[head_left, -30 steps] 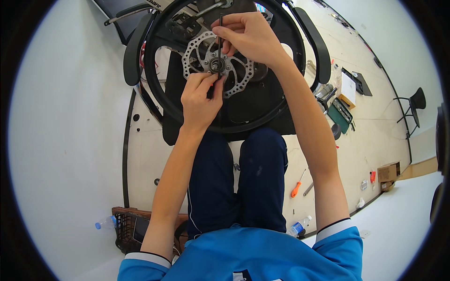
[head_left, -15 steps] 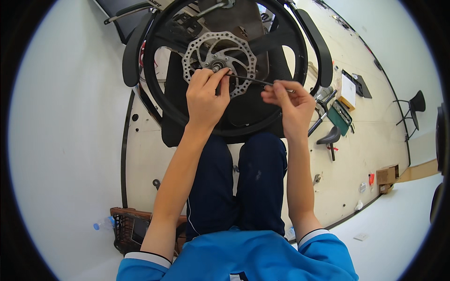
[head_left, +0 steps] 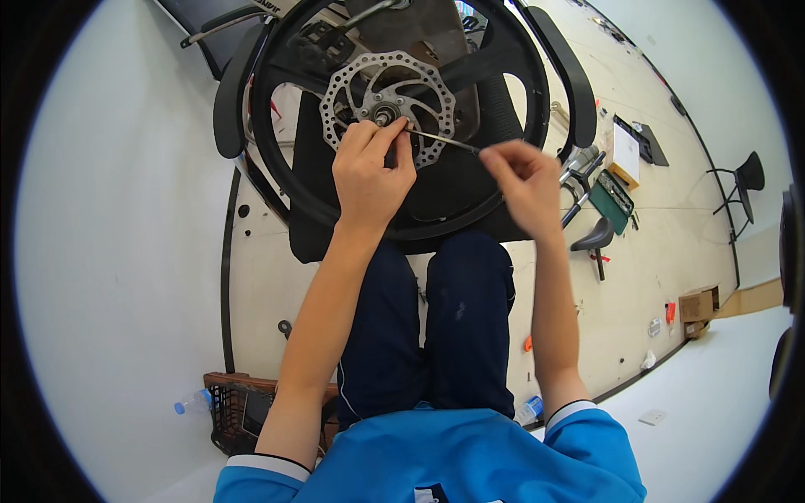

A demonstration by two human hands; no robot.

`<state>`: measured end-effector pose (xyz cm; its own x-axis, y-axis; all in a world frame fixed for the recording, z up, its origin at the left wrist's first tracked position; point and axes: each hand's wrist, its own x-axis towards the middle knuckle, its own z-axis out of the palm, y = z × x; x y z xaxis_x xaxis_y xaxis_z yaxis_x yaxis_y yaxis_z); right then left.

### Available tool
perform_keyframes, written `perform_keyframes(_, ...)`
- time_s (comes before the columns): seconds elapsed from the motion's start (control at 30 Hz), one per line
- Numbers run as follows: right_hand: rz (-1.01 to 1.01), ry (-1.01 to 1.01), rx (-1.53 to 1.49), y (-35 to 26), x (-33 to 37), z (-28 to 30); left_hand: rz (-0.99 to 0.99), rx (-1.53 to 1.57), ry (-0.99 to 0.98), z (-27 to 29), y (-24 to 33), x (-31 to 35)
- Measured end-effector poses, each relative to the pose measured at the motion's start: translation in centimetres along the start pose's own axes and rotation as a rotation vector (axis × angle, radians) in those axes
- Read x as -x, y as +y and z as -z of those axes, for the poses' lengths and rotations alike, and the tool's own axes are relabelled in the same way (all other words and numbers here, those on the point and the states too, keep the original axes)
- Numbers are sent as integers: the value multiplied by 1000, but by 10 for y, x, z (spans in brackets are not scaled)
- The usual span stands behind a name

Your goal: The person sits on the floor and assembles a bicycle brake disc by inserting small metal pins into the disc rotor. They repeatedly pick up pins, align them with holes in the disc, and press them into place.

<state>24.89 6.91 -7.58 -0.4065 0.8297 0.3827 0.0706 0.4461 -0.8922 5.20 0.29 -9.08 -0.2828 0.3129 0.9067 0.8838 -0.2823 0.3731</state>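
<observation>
A black spoked wheel point(head_left: 534, 92) lies before me, with a silver drilled brake disc point(head_left: 387, 60) facing up around its hub point(head_left: 386, 113). My left hand point(head_left: 371, 174) is over the disc's near side, its thumb and forefinger pinching one end of a thin hex key point(head_left: 443, 138) beside the hub. From there the key slants right across the disc. My right hand point(head_left: 528, 180) is closed at the key's far end, its fingers curled and slightly blurred. The left fingers hide the key's tip and whatever it meets.
The wheel rests on a black chair with armrests point(head_left: 568, 80) either side. On the floor to the right are a bicycle saddle point(head_left: 594, 236), a green tool case point(head_left: 610, 205) and a cardboard box point(head_left: 698, 303). A brown basket point(head_left: 226, 419) and a plastic bottle point(head_left: 193, 402) stand lower left.
My right hand has turned and its fingers have curled more at the key's end. My left hand keeps its pinch near the hub. The view has shifted slightly.
</observation>
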Motion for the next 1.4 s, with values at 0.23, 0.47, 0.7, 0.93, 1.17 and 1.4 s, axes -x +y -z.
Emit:
perform_keyframes(0.23, 405, -228, 275, -55, -100, 20, 21, -5, 52, -5, 2, -2)
perform_keyframes(0.47, 298, -334, 190, -87, -107, 7, -17, -29, 118, -3, 5, 2)
perform_keyframes(0.7, 24, -164, -14, -26, -2, 28, 9, 123, 40, 20, 27, 4)
perform_keyframes(0.93, 118, -225, 179, 19, 48, 1, 203, 322, -93, 43, 41, 42)
perform_keyframes(1.17, 369, -131, 222, -24, 39, -32, 484, 610, 16, 53, 58, 28)
perform_keyframes(1.4, 325, -65, 89, -10, 69, -52, 516, 658, -239, 65, 67, 41)
